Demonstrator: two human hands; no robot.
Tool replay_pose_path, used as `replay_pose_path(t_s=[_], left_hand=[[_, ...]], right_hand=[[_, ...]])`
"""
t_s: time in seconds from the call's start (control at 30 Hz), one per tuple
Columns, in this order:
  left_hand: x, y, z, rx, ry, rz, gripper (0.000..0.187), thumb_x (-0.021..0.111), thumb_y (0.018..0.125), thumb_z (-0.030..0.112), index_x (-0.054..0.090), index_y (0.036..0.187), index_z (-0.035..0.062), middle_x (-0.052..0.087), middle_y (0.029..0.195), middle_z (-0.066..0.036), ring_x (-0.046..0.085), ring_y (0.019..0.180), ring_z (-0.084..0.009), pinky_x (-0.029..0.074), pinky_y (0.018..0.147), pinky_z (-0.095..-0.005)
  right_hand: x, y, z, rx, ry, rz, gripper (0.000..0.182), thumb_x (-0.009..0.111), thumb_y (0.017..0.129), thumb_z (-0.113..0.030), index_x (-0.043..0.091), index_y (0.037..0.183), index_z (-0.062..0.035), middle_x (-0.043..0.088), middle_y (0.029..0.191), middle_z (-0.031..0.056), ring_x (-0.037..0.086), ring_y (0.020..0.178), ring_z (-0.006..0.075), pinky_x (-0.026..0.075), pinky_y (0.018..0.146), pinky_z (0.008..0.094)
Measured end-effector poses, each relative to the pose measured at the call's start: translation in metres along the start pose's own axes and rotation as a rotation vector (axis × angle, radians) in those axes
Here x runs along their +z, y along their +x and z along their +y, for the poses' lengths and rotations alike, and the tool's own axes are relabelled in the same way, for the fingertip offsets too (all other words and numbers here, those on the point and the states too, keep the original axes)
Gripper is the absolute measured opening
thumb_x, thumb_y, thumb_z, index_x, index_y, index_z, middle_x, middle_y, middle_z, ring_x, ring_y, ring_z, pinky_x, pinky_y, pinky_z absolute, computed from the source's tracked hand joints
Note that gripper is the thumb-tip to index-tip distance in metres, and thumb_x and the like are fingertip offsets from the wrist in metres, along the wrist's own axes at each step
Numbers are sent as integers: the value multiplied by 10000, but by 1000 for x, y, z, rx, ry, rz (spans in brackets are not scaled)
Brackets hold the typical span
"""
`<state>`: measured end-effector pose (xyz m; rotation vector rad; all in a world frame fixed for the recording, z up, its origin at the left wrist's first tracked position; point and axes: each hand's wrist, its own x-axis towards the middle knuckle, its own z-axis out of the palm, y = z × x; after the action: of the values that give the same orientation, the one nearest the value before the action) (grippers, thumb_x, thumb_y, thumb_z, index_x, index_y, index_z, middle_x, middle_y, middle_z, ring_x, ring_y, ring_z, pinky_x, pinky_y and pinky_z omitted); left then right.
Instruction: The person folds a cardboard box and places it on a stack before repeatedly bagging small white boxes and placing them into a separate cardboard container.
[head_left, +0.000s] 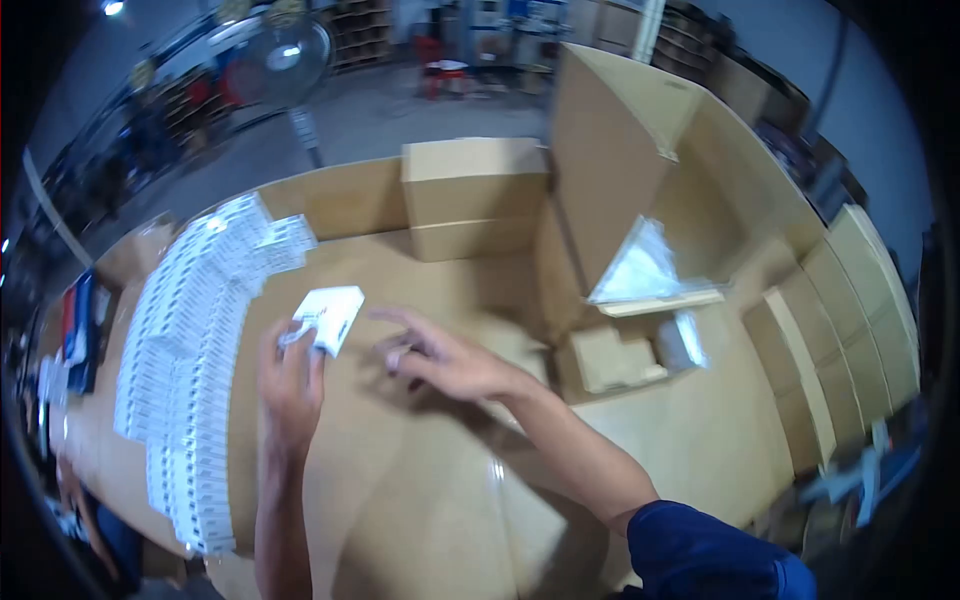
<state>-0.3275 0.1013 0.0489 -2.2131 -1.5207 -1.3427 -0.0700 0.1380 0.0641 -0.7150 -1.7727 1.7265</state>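
My left hand (292,375) is closed on a small white box (333,308) with faint print on its side, held above the cardboard-covered table. Just right of it, my right hand (435,358) hovers with its fingers apart and nothing in them; a ring shows on one finger. Long stacked rows of similar small white boxes (195,330) stand to the left of my left hand. A shorter group of them (286,243) sits at the far end of these rows.
Brown cartons (475,190) are stacked at the table's back edge. A tall open carton (620,150) stands at the right, with clear plastic (640,262) at its mouth. Below it lies a small open box (615,360). More cartons (850,330) line the right edge. A fan (285,60) stands behind.
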Motion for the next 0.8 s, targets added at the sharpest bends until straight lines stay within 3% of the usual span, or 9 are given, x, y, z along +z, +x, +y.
replay_pose_path(t_s=[0.07, 0.13, 0.27, 0.33, 0.47, 0.6, 0.67, 0.8], left_hand=[[-11, -4, 63, 137, 27, -55, 388, 740, 755, -125, 692, 1121, -6, 613, 1182, -166, 626, 1153, -370, 546, 950, -478], [-7, -11, 106, 269, -62, -90, 389, 756, 742, -116, 697, 1106, 6, 617, 1195, -159, 628, 1158, -361, 550, 952, -479], [9, -9, 183, 494, -156, -214, 386, 780, 728, -95, 703, 1082, 36, 619, 1218, -152, 632, 1157, -355, 561, 946, -473], [18, 6, 218, 466, -291, -297, 339, 776, 741, -68, 708, 1057, 35, 620, 1192, -131, 643, 1124, -347, 569, 917, -451], [39, 50, 270, 355, -466, -400, 338, 773, 754, -64, 699, 1060, 59, 624, 1196, -138, 648, 1105, -341, 567, 916, -422], [95, 118, 312, 358, -431, -479, 180, 661, 883, -25, 674, 1060, 11, 670, 1042, -158, 652, 1015, -348, 543, 881, -419], [143, 157, 323, 374, -408, -606, 170, 640, 919, 7, 686, 1082, 5, 690, 1054, -177, 644, 1000, -389, 528, 883, -445], [262, 204, 320, 319, -138, -1009, 298, 724, 888, 73, 682, 1176, 12, 707, 1130, -212, 657, 1127, -397, 526, 970, -473]], right_hand=[[2, -56, -18, 50, 88, -12, 662, 577, 1068, -313, 259, 1630, -164, 569, 1395, 142, 593, 1121, 177, 527, 937, 357], [3, -102, -17, -55, 258, 45, 604, 583, 1066, -285, 325, 1605, -196, 570, 1300, 84, 562, 1054, 140, 523, 882, 311], [-3, -168, -32, -253, 78, 222, 444, 550, 1085, -211, 469, 1504, -86, 567, 1341, 62, 542, 1192, 138, 511, 946, 310], [-18, -196, -44, -230, 64, 363, 287, 522, 1093, -155, 604, 1346, -48, 604, 1295, 33, 563, 1155, 117, 493, 943, 283], [-85, -251, -77, -253, -237, 548, 216, 525, 1036, -28, 694, 1172, -28, 686, 1084, 58, 620, 947, 141, 503, 832, 296], [-177, -274, -111, -446, -874, 839, 230, 556, 959, 27, 721, 1107, -32, 644, 943, 122, 598, 800, 190, 487, 723, 328], [-207, -282, -123, -275, -861, 852, 201, 578, 990, -47, 724, 1127, -66, 613, 900, 119, 601, 828, 212, 496, 750, 345], [-245, -289, -108, -278, -867, 906, 183, 594, 998, -95, 731, 1119, -80, 611, 932, 124, 581, 858, 243, 489, 781, 368]])
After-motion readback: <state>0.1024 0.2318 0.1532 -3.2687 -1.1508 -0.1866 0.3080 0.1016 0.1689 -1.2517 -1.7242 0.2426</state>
